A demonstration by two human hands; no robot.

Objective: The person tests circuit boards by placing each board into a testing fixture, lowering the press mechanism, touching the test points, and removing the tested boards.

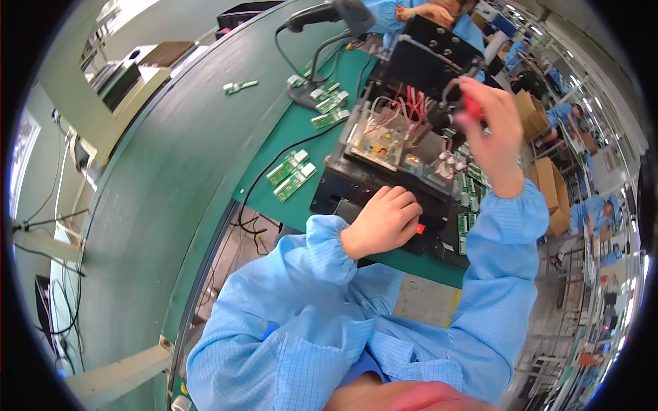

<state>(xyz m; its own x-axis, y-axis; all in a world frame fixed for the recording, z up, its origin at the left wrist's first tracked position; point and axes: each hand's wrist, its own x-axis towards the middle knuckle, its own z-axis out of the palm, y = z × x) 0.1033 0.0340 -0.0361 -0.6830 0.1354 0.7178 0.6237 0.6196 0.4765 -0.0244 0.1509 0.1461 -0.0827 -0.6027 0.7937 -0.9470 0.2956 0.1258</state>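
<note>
Within the right grip (498,127) sits a red handle (472,107).

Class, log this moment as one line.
left hand: at black fixture | right hand: holding red handle | green circuit boards: beside fixture

My left hand (386,220) lies low, knuckles up, fingers loosely curled; my right hand (495,130), blurred, sits farther forward, fingers bent.

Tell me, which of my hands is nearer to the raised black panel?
Right. The right hand is by the black panel, near its right corner; the left hand is farther, at the front of the black box.
</note>
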